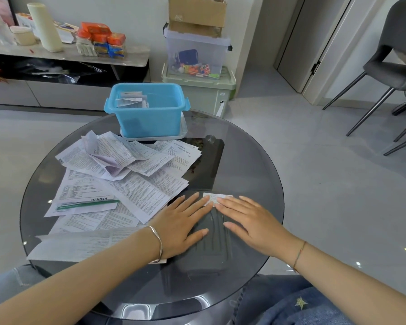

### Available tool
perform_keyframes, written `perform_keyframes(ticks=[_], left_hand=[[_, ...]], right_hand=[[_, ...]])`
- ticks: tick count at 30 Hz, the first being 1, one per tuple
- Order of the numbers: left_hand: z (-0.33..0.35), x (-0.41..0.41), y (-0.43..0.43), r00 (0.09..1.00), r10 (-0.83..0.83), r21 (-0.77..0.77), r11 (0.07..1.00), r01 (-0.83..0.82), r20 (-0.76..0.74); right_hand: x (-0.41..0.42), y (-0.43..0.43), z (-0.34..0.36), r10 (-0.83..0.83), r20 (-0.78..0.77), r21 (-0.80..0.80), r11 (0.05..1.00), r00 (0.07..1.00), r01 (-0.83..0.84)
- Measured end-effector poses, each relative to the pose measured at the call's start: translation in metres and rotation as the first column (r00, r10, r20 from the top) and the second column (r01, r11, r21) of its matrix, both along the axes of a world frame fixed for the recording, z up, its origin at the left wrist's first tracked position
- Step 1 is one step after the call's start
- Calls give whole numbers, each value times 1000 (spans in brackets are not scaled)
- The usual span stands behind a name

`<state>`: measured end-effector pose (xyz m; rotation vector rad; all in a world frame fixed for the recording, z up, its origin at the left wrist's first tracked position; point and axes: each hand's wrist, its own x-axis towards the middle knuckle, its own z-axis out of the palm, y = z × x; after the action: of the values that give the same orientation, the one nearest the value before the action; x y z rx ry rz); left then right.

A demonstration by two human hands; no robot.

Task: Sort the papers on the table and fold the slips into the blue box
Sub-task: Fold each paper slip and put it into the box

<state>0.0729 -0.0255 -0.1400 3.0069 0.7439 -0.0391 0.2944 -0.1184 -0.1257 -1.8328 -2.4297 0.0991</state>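
Paper covers the left half of the round glass surface: a loose heap of printed papers, overlapping at all angles, some creased and curled, one long sheet lying nearest the person.

Both hands are down flat at the near middle of the surface, to the right of the heap. The left hand has its fingers straight and slightly spread, pointing away and to the right. The right hand mirrors it, its fingers straight and close together, pointing away and to the left. The two sets of fingertips meet on a small white slip and press it down against the glass; neither hand curls round anything. The slip lies flat with its long axis running left to right across the person's front. Its left end sits under the left fingertips, and its right end pokes out beyond the right fingertips. It lies just beside the nearest corner of the heap.

At the far edge stands the blue box, upright and open, set on a white lid. Several folded slips stand on edge in its left part. A silver bracelet circles the left wrist.
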Motion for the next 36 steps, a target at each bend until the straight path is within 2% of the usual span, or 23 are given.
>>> perform_keyframes(ticks=[13, 16, 19, 20, 23, 26, 29, 31, 34, 36], left_hand=[[1, 1, 2, 998, -14, -46, 999, 17, 67], [4, 3, 2, 998, -13, -83, 996, 18, 59], [11, 8, 1, 999, -6, -90, 996, 11, 54], [15, 9, 0, 1000, -7, -100, 995, 9, 26], [20, 10, 0, 997, -24, -123, 992, 15, -71], [31, 8, -4, 984, -48, -80, 996, 35, -169], [41, 8, -6, 967, -42, 2, 999, 43, -252], [45, 7, -3, 962, -36, 9, 999, 40, -271], [60, -2, 28, 998, 41, -115, 992, -45, -40], [76, -11, 61, 967, 185, -223, 964, -145, 174]], right_hand=[[25, -17, 0, -45, 4, 13, 999, 999, 45], [18, -8, 4, -49, -13, 92, 995, 999, 50], [9, 6, 10, -63, -54, 64, 996, 997, 66], [8, 11, 11, -61, -50, 60, 996, 997, 64], [6, 20, 13, 45, 21, 188, 981, 999, -48], [8, 22, 11, 81, 144, 254, 960, 986, -116], [10, 28, 9, 64, 155, 234, 967, 986, -100], [9, 32, 15, 6, 88, 166, 986, 996, -20], [6, 48, 34, -140, -101, 88, 985, 985, 149], [1, 67, 54, -195, -259, 86, 971, 946, 224]])
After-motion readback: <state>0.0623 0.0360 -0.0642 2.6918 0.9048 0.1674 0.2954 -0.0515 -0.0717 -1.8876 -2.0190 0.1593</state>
